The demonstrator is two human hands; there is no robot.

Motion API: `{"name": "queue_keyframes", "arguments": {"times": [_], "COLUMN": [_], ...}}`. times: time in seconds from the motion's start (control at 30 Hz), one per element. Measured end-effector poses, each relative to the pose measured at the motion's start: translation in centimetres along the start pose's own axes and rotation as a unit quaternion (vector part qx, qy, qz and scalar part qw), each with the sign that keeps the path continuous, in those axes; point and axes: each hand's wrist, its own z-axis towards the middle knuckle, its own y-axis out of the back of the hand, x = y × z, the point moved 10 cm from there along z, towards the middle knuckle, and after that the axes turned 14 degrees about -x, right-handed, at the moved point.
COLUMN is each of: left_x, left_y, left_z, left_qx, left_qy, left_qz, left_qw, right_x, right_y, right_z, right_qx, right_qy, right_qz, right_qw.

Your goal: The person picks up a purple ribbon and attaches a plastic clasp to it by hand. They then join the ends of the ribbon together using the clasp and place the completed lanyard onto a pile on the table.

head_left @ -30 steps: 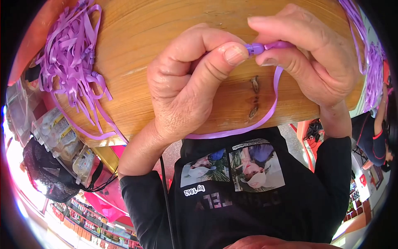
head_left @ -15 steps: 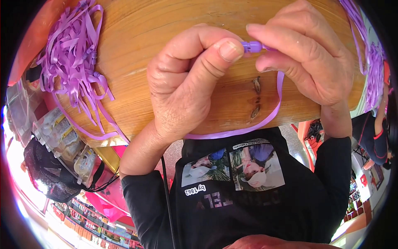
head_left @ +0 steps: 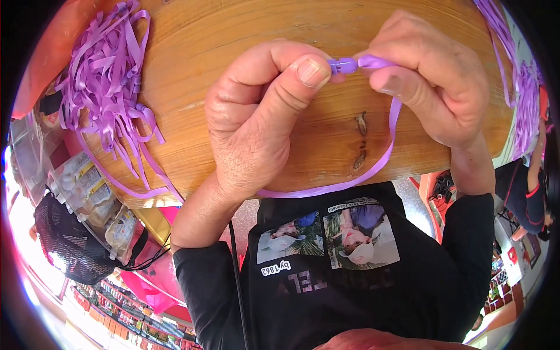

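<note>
I see: left hand [head_left: 251, 116] pinches the purple clip [head_left: 345, 66] between thumb and finger | right hand [head_left: 434, 87], apart from left, is closed on the ribbon [head_left: 376, 61] at the clip's right end | clip is over the table [head_left: 192, 35]; fingers hide its left part, so I cannot tell its whole shape | ribbon pile [head_left: 108, 76] lies at left

Held in the left hand [head_left: 256, 119], the clasp [head_left: 345, 66] looks like smooth, glossy plastic. The ribbon [head_left: 374, 168] hanging below the right hand [head_left: 440, 81] is thin cloth with a satin sheen. Beneath both hands, the worktop [head_left: 181, 70] is varnished wood, its grain showing. The shirt [head_left: 350, 309] below them is matt cloth.
</note>
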Motion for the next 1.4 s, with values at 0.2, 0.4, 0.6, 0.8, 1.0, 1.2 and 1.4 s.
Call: {"name": "queue_keyframes", "arguments": {"times": [0.2, 0.4, 0.6, 0.8, 1.0, 1.2, 1.4], "left_x": [0.0, 0.5, -0.2, -0.7, -1.7, -2.9, -0.7], "left_y": [0.0, -0.2, -0.7, -0.9, -1.2, -1.3, -0.2], "left_z": [-0.1, -0.3, -0.2, -0.4, -0.8, -0.8, 0.0], "left_qx": [-0.011, 0.014, 0.022, 0.028, 0.026, 0.038, -0.009], "left_qy": [0.011, 0.03, -0.025, -0.07, -0.138, -0.243, -0.07], "left_qz": [-0.01, 0.01, 0.008, 0.108, 0.15, 0.204, 0.029], "left_qw": [1.0, 0.999, 0.999, 0.991, 0.979, 0.948, 0.997], "right_x": [1.3, 2.5, 3.3, 3.1, 1.5, 1.5, 2.5], "right_y": [1.6, 2.0, 2.2, 1.2, 0.5, -0.4, -1.3], "right_z": [0.9, 1.0, 0.5, 0.4, -0.3, -0.3, -0.1], "right_qx": [-0.087, -0.157, -0.261, -0.142, -0.098, -0.074, -0.025], "right_qy": [-0.005, 0.0, 0.081, 0.064, 0.0, 0.005, 0.052], "right_qz": [-0.162, -0.199, -0.239, -0.142, -0.029, -0.047, -0.135], "right_qw": [0.983, 0.967, 0.932, 0.977, 0.995, 0.996, 0.989]}}
